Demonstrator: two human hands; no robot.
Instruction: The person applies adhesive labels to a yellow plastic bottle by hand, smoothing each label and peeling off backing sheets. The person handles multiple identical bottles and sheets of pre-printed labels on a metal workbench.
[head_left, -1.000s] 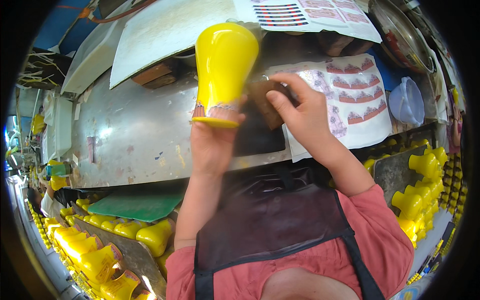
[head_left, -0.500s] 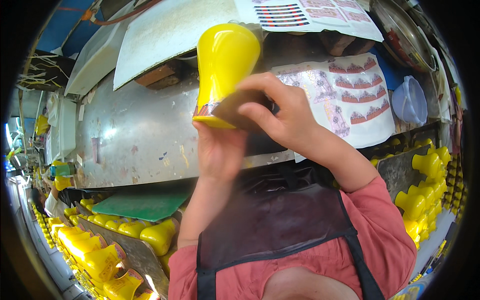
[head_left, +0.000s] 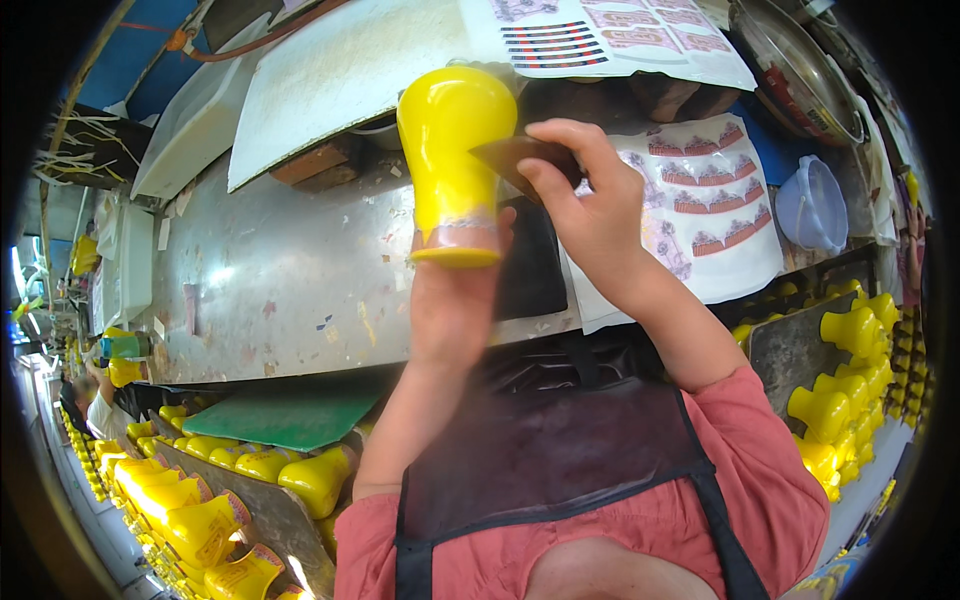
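Observation:
My left hand point(head_left: 452, 310) is closed around the near, flared end of a glossy yellow vase point(head_left: 455, 130), most of its fingers hidden behind it. The vase's wide rounded end points away from me. A printed reddish-brown decal band point(head_left: 458, 238) runs around the vase just above its yellow rim. Between the thumb and fingers of my right hand point(head_left: 602, 205) is a thin, flat brown scraper point(head_left: 520, 163). Its tip lies at the right side of the vase in the picture; whether it touches cannot be made out.
Printed decal sheets point(head_left: 715, 190) lie on the metal table point(head_left: 290, 270) to the right, beside a dark pad point(head_left: 535, 265). A whitish board point(head_left: 330, 80) rests on bricks point(head_left: 315, 165). Beyond stand a pale blue bucket point(head_left: 812, 205) and a metal basin point(head_left: 800, 65). Yellow vases point(head_left: 190, 510) crowd both sides.
My right hand has drawn the scraper away from the decal band, up and right. The vase has turned and straightened in my left hand, shifting slightly right and nearer.

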